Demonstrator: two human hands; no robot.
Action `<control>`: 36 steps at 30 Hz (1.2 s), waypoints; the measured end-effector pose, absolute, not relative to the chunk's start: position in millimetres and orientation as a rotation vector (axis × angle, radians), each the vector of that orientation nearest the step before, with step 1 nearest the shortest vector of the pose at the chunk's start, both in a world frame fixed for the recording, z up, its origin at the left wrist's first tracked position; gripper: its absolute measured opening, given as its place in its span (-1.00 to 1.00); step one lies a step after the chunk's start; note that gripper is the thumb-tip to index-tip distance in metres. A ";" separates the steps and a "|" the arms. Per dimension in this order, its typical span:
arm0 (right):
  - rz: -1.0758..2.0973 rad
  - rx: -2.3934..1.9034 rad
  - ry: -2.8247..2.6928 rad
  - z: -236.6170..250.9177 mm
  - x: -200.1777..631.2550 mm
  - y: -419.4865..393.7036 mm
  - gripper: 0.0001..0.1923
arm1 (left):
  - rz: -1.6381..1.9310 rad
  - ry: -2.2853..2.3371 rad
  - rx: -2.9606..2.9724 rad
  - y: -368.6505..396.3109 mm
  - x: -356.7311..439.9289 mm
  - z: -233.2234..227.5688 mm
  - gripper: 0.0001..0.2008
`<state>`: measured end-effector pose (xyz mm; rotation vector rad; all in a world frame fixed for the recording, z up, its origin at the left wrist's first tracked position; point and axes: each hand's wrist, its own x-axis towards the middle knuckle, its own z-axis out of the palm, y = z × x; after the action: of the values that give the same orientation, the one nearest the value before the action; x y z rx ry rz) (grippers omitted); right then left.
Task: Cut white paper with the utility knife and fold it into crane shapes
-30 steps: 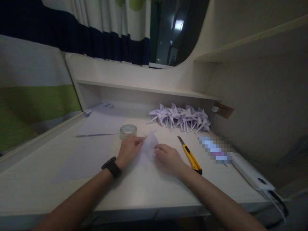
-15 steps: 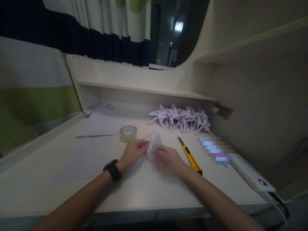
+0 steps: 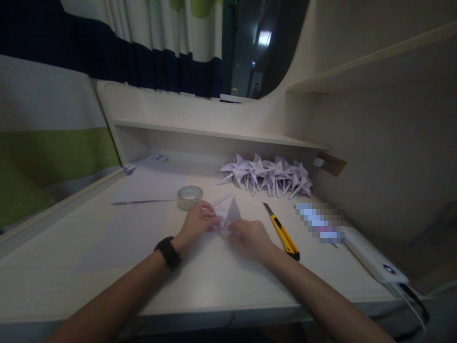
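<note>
Between my hands, just above the desk, is a folded piece of white paper (image 3: 233, 212) with one pointed flap standing up. My left hand (image 3: 199, 223), with a black watch on the wrist, pinches its left side. My right hand (image 3: 252, 239) has its fingers closed on the right side; the fingertips are partly hidden and a little blurred. Behind the paper lies a thin rolled paper stick (image 3: 223, 199), its lower end covered by my left hand. A roll of clear tape (image 3: 189, 198) stands just beyond my left hand.
Several white paper pinwheels (image 3: 267, 174) on sticks lie in a row at the back. Right of my hand is a yellow utility knife (image 3: 284, 234), blade out. Farther right are a blurred-out phone (image 3: 319, 224) and a white power strip (image 3: 374, 258). Paper sheets (image 3: 152, 181) lie left.
My left fingers have shifted and spread slightly on the paper. The pointed flap stands out more between my hands. My right hand keeps nearly the same place.
</note>
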<state>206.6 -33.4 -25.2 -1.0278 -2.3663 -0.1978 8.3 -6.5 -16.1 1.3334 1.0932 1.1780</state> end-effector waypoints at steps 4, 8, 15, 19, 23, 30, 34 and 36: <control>-0.216 -1.043 -2.374 -24.6 204.4 -35.4 -0.89 | 1.218 1.017 1.275 -10.0 10.3 -15.1 -0.53; -0.180 -1.001 -2.372 -22.4 204.3 -35.7 -0.73 | 1.237 0.965 1.265 -9.9 11.1 -17.4 -0.49; -0.143 -0.901 -2.444 -24.6 207.0 -29.7 -0.76 | 1.308 0.999 1.363 -2.9 8.4 -20.7 -0.57; -0.135 -0.860 -2.428 -26.5 207.9 -29.3 -0.74 | 1.323 1.035 1.360 -3.4 8.7 -19.6 -0.61; -0.142 -0.865 -2.413 -26.6 207.6 -30.2 -0.76 | 1.332 1.016 1.292 -5.0 8.9 -19.7 -0.62; -0.138 -0.834 -2.414 -26.0 206.8 -29.9 -0.76 | 1.312 1.029 1.337 -8.0 9.2 -18.4 -0.61; -0.143 -0.838 -2.407 -26.2 207.2 -29.0 -0.75 | 1.284 1.014 1.360 -7.2 9.5 -18.6 -0.61; -0.147 -0.835 -2.410 -26.2 207.4 -28.7 -0.76 | 1.282 0.997 1.346 -5.9 9.3 -19.4 -0.59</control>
<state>207.4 -28.7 -26.2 -0.8354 -2.4103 -0.1473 9.3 -5.9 -19.4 1.3461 0.9973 1.2816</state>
